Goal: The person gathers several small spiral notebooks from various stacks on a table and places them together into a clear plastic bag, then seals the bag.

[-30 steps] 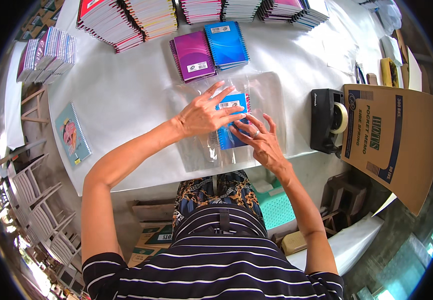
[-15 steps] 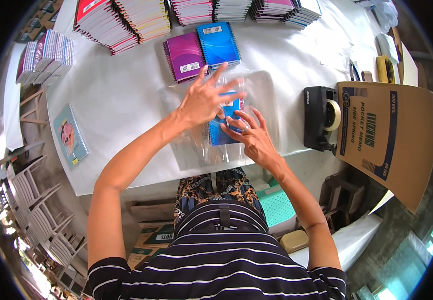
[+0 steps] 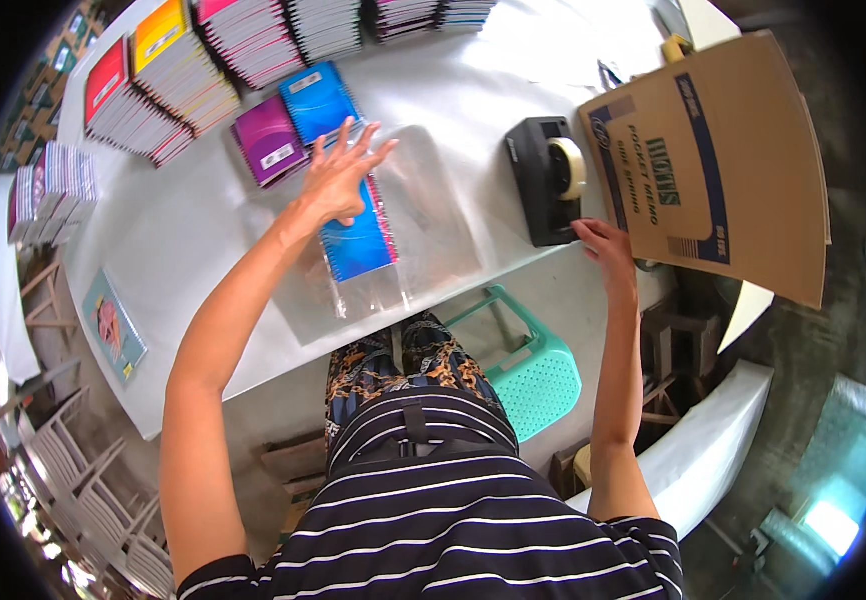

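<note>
My left hand is open, fingers spread, pressing on a stack of small spiral notebooks with a blue cover. Clear plastic sheeting lies around and under that stack. Its upper part is hidden by the hand. My right hand is at the near end of a black tape dispenser, thumb and fingers pinched together there. What they pinch is too small to make out. A roll of clear tape sits in the dispenser. Just beyond my left hand are a purple notebook and another blue notebook.
Tall stacks of spiral notebooks line the table's far side. To the right stands a cardboard box, close beside the dispenser. A teal notebook lies at the left edge. Below the table edge is a green plastic stool.
My right hand has left the notebook stack and gone right to the tape dispenser. My left hand has settled flat on the stack. The whole view has turned toward the right.
</note>
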### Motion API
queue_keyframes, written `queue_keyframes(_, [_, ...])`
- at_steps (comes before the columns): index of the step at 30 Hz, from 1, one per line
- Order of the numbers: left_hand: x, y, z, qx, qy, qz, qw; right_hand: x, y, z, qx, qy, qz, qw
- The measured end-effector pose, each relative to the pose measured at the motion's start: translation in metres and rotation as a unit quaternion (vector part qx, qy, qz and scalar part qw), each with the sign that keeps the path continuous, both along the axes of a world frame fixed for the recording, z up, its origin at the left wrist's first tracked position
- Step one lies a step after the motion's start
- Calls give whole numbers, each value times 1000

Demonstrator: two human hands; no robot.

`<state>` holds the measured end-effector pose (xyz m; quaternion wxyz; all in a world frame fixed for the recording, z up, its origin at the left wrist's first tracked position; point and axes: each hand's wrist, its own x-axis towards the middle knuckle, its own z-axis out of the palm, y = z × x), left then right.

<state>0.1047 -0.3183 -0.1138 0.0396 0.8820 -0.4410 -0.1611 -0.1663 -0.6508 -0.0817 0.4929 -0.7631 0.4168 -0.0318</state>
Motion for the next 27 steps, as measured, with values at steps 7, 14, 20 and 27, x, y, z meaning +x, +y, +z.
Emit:
queue_keyframes(7, [4,0,4,-15,35,5,999,-19,4,-42,303,-274,-82,909])
queue_keyframes(14, [19,3,-1,-59,107,-28,992,-70,-4,-63,-318,10,18,948])
queue_keyframes(20, [22,21,-5,-74,136,3,988,43,87,8,-202,3,252,946])
queue_keyframes(27, [20,4,-13,-65,125,27,990,179,221,-22,-1,-4,448,894])
